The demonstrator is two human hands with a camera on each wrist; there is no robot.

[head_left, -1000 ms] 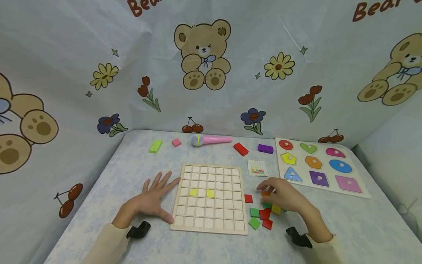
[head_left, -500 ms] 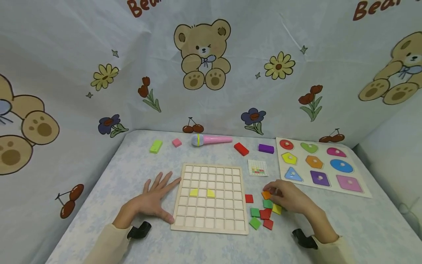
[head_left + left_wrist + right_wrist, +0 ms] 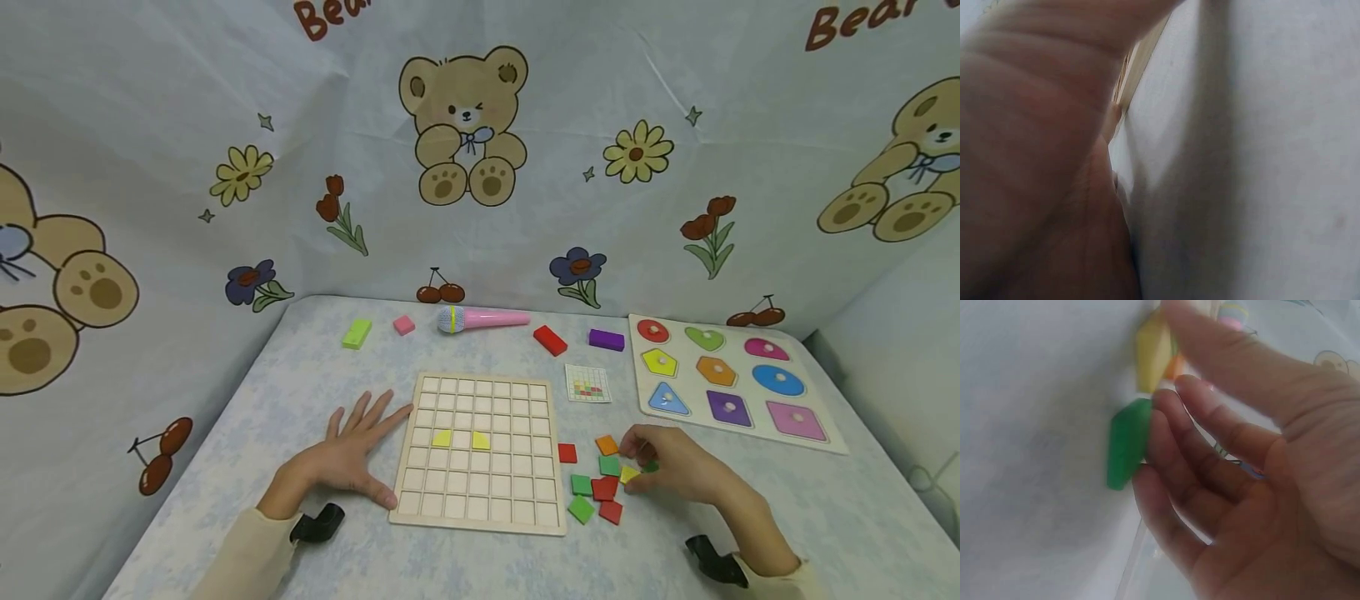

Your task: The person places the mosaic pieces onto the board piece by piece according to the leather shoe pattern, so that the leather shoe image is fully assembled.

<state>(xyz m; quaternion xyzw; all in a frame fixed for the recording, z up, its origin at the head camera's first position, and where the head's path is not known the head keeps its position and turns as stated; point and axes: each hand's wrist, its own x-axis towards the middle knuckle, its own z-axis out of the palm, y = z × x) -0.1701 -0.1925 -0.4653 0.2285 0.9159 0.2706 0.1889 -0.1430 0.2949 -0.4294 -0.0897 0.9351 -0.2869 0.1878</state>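
Left hand point(image 3: 347, 456) splayed at the grid board point(image 3: 497, 485); right hand's point(image 3: 681, 463) hold on the loose yellow tile point(image 3: 1150, 355) unclear: pinch opposite edges.

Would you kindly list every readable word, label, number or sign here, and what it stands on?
"Bear": on the backdrop, head view's upper left, partly cut off.
"Bear": same backdrop, upper right; a cut-off mark follows.
Small card: any lettering is too small to read.
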